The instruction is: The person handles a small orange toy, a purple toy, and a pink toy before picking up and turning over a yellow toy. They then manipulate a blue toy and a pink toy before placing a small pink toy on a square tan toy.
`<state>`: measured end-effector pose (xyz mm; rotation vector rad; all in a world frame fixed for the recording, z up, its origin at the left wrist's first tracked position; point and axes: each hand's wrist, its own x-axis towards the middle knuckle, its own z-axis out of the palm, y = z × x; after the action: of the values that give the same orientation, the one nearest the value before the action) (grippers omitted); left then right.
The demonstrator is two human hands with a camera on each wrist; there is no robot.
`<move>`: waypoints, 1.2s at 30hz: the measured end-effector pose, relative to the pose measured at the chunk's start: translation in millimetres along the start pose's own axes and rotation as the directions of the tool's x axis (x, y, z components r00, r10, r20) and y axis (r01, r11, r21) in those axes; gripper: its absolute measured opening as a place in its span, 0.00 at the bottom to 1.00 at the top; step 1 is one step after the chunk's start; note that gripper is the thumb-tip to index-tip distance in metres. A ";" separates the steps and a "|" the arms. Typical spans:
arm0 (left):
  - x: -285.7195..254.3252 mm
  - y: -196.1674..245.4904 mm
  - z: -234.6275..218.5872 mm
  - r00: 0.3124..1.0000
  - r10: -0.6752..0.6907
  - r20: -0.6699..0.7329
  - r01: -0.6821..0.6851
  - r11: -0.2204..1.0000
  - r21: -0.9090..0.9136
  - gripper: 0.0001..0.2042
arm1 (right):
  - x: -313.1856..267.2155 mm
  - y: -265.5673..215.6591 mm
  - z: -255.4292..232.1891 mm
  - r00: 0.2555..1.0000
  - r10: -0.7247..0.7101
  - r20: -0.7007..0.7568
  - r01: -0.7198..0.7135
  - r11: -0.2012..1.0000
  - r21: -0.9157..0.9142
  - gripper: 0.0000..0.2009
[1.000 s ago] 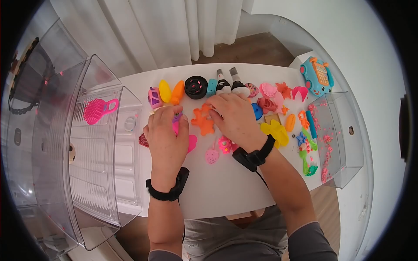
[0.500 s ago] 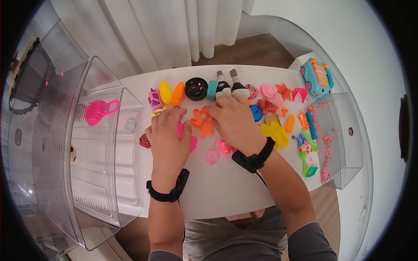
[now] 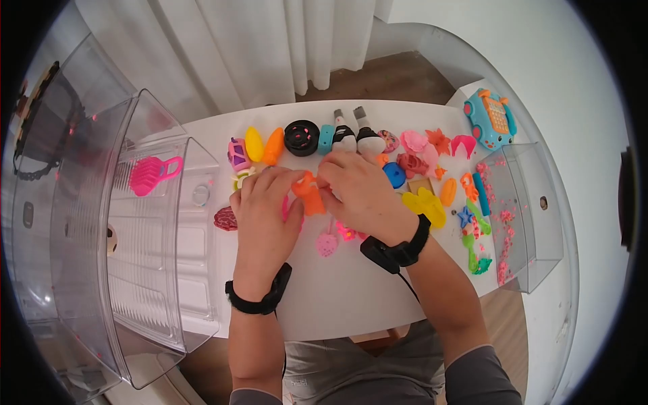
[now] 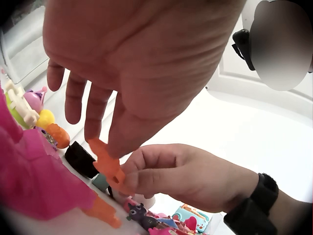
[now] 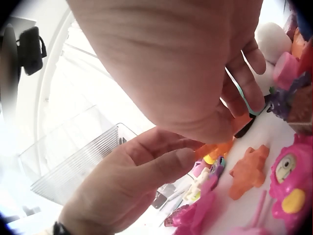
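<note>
My left hand [image 3: 264, 209] and right hand [image 3: 368, 196] meet over the middle of the white table. Between them is a flat orange toy piece [image 4: 106, 164] with a notched outline. Left thumb and forefinger pinch one end, and my right thumb and fingers grip the other. Just under it a second orange piece [image 5: 248, 171], star-like in shape, lies on the table. A magenta toy piece [image 4: 44, 181] sits below my left hand, partly covered by it in the head view. Close by my right wrist are a pink spotted tag [image 3: 327, 244] and a pink toy with an eye [image 5: 288, 171].
Along the back stand a black wheel [image 3: 302, 138], a yellow toy [image 3: 254, 144] and two white-and-black toy legs [image 3: 344, 138]. Clear bins [image 3: 152, 270] are on the left, one with a pink brush [image 3: 152, 177]. Another clear bin [image 3: 533, 223] and a toy phone [image 3: 491, 120] are on the right.
My left hand has shifted right, away from the small purple and pink toys, to one orange piece. That piece has come up off the other between both hands.
</note>
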<state>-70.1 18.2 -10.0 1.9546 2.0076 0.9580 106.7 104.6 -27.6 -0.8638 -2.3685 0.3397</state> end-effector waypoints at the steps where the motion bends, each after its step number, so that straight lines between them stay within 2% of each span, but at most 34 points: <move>1: 1.2 1.3 -0.3 1.000 0.021 -0.002 -0.021 1.000 -0.010 0.17 | -0.3 -0.5 -2.2 0.999 0.023 0.045 -0.026 0.998 0.065 0.06; 5: 2.9 -3.6 1.0 0.999 0.014 0.030 -0.013 0.999 -0.048 0.14 | 0.1 0.6 -2.5 0.998 0.046 0.032 -0.051 0.985 0.163 0.05; 7: 3.2 -7.1 3.2 0.998 0.053 -0.028 -0.054 0.997 -0.057 0.10 | 1.7 1.1 -2.8 0.987 0.125 0.103 -0.151 0.943 0.297 0.07; 8: 3.9 -9.4 4.1 0.998 0.053 -0.028 -0.054 0.997 -0.057 0.10 | 1.7 0.0 -2.4 0.987 0.126 0.103 -0.151 0.943 0.297 0.07; 10: 5.4 -13.9 5.8 0.988 0.088 -0.125 -0.092 0.995 -0.033 0.07 | 0.7 -3.7 -0.8 0.959 0.265 0.104 -0.284 0.852 0.440 0.08; 11: 6.6 -15.1 7.0 0.988 0.086 -0.124 -0.091 0.995 -0.033 0.07 | -0.9 -2.4 0.0 0.958 0.265 0.106 -0.284 0.851 0.441 0.08; 12: 7.8 -16.4 8.0 0.977 0.083 -0.198 -0.092 0.995 -0.038 0.07 | -3.4 0.4 1.1 0.981 0.193 -0.018 -0.182 0.949 0.257 0.09; 13: 8.1 -16.9 8.4 0.959 0.079 -0.272 -0.095 0.995 -0.044 0.06 | -5.2 2.0 1.5 0.988 0.095 -0.124 -0.089 0.995 0.049 0.10; 14: 8.1 -15.3 7.2 0.959 0.078 -0.273 -0.094 0.995 -0.043 0.06 | -6.8 0.5 0.1 0.988 0.093 -0.123 -0.088 0.995 0.049 0.10; 16: 8.6 -10.4 4.3 0.951 0.004 -0.309 -0.042 0.992 -0.116 0.07 | -12.0 -5.0 -3.5 0.997 0.074 -0.008 -0.075 0.996 -0.040 0.15; 19: 8.2 -11.8 5.9 0.946 -0.016 -0.324 -0.021 0.994 -0.111 0.07 | -14.1 -9.8 2.1 0.998 0.037 0.043 -0.032 0.993 -0.114 0.17; 26: 7.7 -10.0 7.0 0.957 -0.078 -0.281 0.041 0.990 -0.133 0.08 | -16.8 -13.2 6.0 0.994 0.053 0.097 -0.037 0.986 -0.161 0.19; 29: 8.0 -13.4 8.4 0.956 -0.069 -0.284 0.033 0.991 -0.130 0.08 | -16.8 -14.5 3.1 0.996 0.041 0.073 -0.028 0.984 -0.178 0.19; 31: 7.8 -13.7 8.8 0.961 -0.055 -0.273 0.014 0.989 -0.150 0.07 | -21.0 -14.6 -1.7 1.000 0.030 0.000 -0.030 0.990 -0.135 0.20; 36: 8.1 -8.4 9.0 0.966 -0.045 -0.253 0.006 0.988 -0.153 0.06 | -27.6 -16.6 -17.2 0.999 0.032 -0.028 -0.035 0.992 -0.119 0.20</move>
<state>-73.2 29.2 -19.3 1.7993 2.0126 1.3755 125.8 74.7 -19.2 -0.9583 -2.3713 0.2004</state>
